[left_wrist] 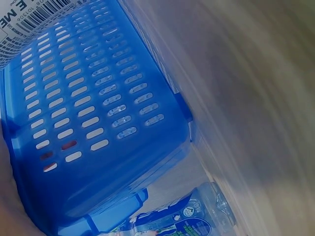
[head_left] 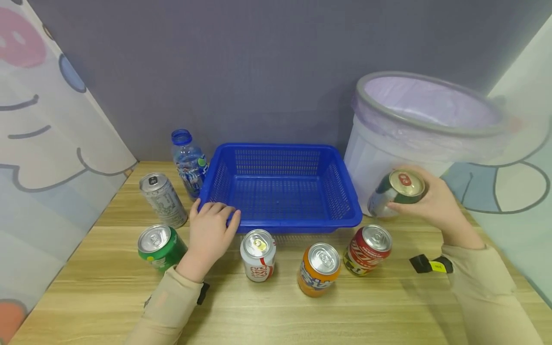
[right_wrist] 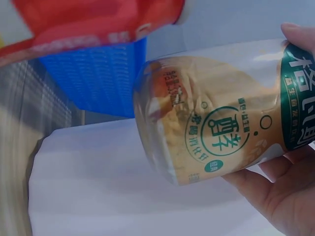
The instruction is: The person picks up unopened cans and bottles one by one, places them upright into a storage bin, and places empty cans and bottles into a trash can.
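Note:
My right hand grips a green, gold and silver drink can, tilted in front of the white bin. In the right wrist view, the can shows a gold lower part and a green band with white characters; fingers and thumb lie on opposite sides. My left hand holds the near left corner of a blue plastic basket, fingers bent over its rim. Close to that hand stand a green can, a silver-white can and a white can with red lettering.
An orange can and a red can stand before the basket. Behind the left hand is a clear bottle with a blue neck. The bin, lined with a pale purple bag, stands at back right. A grey wall rises behind.

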`<state>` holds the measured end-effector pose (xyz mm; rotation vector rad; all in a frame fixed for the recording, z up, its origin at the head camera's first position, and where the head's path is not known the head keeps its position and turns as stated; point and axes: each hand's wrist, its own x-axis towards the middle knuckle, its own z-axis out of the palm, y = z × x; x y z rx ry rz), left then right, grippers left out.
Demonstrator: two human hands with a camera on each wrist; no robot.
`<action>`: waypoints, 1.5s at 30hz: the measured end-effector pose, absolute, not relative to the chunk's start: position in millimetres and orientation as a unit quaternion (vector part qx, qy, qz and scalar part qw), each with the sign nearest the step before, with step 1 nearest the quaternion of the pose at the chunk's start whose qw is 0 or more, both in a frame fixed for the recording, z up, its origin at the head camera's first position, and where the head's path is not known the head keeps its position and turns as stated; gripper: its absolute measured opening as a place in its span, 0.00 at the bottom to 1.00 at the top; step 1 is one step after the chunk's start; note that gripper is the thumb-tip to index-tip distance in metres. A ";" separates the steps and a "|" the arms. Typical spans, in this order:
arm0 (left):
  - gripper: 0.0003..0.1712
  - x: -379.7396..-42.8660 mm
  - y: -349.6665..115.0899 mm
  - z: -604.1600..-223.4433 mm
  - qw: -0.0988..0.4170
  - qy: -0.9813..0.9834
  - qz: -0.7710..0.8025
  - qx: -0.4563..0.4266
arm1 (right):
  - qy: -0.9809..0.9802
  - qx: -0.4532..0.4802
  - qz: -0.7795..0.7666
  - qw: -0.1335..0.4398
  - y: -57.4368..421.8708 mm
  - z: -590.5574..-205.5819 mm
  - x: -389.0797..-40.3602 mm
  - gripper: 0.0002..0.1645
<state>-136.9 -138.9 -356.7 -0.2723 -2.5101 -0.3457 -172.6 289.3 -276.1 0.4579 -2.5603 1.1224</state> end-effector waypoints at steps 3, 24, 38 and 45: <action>0.19 -137.0 -138.9 -357.1 0.291 -0.942 -0.132 -0.101 | -0.888 0.171 0.399 0.151 286.0 -272.5 -173.7 0.43; 0.19 -136.7 -139.5 -356.9 0.288 -0.944 -0.129 -0.101 | -0.871 0.232 0.415 0.127 242.7 -250.6 -191.2 0.44; 0.19 -135.8 -138.8 -353.7 0.282 -0.945 -0.131 -0.098 | -0.863 0.263 0.412 0.130 218.3 -224.5 -201.2 0.39; 0.19 -135.4 -138.6 -354.0 0.280 -0.946 -0.129 -0.098 | -0.880 0.209 0.415 0.095 204.9 -213.9 -206.4 0.40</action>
